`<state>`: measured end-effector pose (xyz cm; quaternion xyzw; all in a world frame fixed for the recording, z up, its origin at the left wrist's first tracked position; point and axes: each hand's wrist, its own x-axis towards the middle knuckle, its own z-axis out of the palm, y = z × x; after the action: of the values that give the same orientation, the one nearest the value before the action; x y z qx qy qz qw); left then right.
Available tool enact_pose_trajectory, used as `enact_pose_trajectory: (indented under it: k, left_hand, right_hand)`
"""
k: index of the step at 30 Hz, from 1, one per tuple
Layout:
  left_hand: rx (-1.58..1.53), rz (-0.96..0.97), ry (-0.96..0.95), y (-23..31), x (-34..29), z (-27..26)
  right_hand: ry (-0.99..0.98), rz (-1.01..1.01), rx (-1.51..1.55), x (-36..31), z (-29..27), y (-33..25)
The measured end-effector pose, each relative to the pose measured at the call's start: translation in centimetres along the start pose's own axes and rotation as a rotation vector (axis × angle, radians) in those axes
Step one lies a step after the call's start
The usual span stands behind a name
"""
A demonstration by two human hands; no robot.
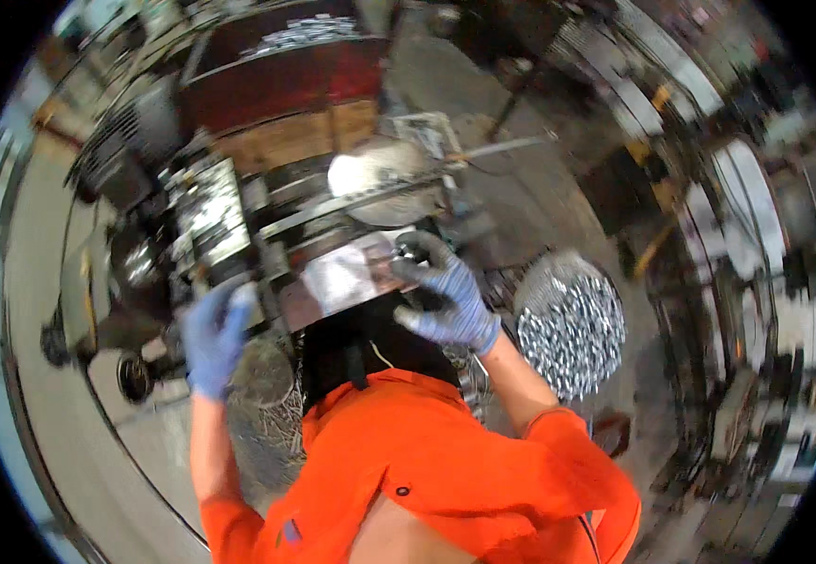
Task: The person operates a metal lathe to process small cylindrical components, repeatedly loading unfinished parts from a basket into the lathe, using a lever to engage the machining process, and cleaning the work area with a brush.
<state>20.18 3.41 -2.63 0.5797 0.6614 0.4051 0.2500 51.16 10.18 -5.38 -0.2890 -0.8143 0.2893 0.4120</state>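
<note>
My left hand [215,338], in a blue-grey work glove, is raised beside the machine [211,216] on the left. Its fingers are stretched out and blurred, and nothing shows in them. My right hand [455,299], in a matching glove with dark fingertips, hovers at the right end of a small work ledge [297,303]. Thumb and fingers stand wide apart. A small shiny bit [410,252] shows by the upper fingertips; I cannot tell whether they touch it. A whitish sheet [340,278] lies on the ledge between my hands.
A round basket [544,279] heaped with shiny small metal parts [572,338] stands at my right. Behind the ledge are a long metal bar [361,197] and a pale round disc [380,169]. A red bin [276,89] holds more metal pieces. Thin metal pieces [281,423] lie low on the left.
</note>
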Motion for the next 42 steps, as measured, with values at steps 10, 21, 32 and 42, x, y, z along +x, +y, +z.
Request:
enact_pose_trajectory:
  k: [10, 21, 32, 42]
  left_hand:
    - [-0.335, -0.041, -0.214, 2.6, 0.0, 2.9]
    - [-0.084, -0.024, -0.184, -1.3, -0.4, -1.0]
    - [0.679, -0.448, 0.529, -8.2, -14.9, -21.5]
    - [0.57, -0.979, 0.483, -19.4, -31.4, -20.5]
  right_hand:
    - [-0.324, -0.29, -0.098, 6.6, 6.1, -6.6]
    - [-0.543, -0.385, -0.233, 10.9, 9.5, -7.7]
    - [-0.603, -0.483, -0.58, 21.6, 20.3, -8.5]
    - [-0.814, -0.322, -0.768, 25.2, 28.2, -4.4]
